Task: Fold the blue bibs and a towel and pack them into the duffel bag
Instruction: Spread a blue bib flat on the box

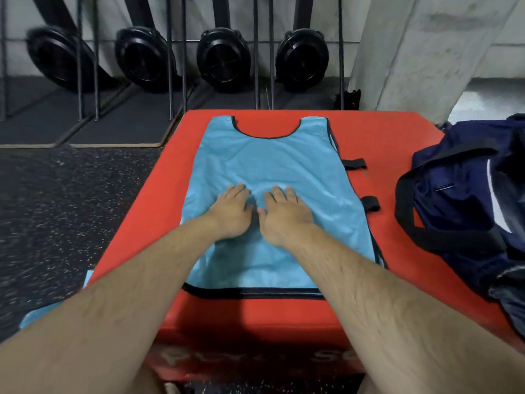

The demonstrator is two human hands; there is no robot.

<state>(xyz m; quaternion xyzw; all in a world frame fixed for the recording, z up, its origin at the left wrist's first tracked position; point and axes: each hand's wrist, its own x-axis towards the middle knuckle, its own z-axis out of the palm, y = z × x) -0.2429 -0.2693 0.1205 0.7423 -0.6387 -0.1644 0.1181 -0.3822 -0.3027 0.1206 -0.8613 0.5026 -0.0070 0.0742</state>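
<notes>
The blue bib [272, 166] lies spread flat on the red padded surface [142, 200], neckline away from me and its dark-trimmed hem along the near edge. Both my hands press down on its middle, side by side and nearly touching at the thumbs. My left hand [231, 211] is flat, fingers straight and slightly spread, palm on the cloth; my right hand [284, 216] lies the same way just beside it. Neither grip has closed on anything: the fingers stay extended, so the fabric sits under my palms rather than pinched or gathered, with a small ripple of cloth between the two hands. The bib reaches well beyond my hands on every side, the neck opening far ahead of my fingertips and the hem back under my forearms. Two short black straps [360, 183] stick out from its right edge onto the red surface. Further right, the navy duffel bag [460, 194] sits on the same surface, apart from the bib, its black handles [409, 200] looping toward me. Down to my left, more light blue cloth [42, 314] shows below the surface's edge, partly hidden by my forearm. Beyond the surface, dark round machines [221, 58] stand in a row on the floor against the wall.
</notes>
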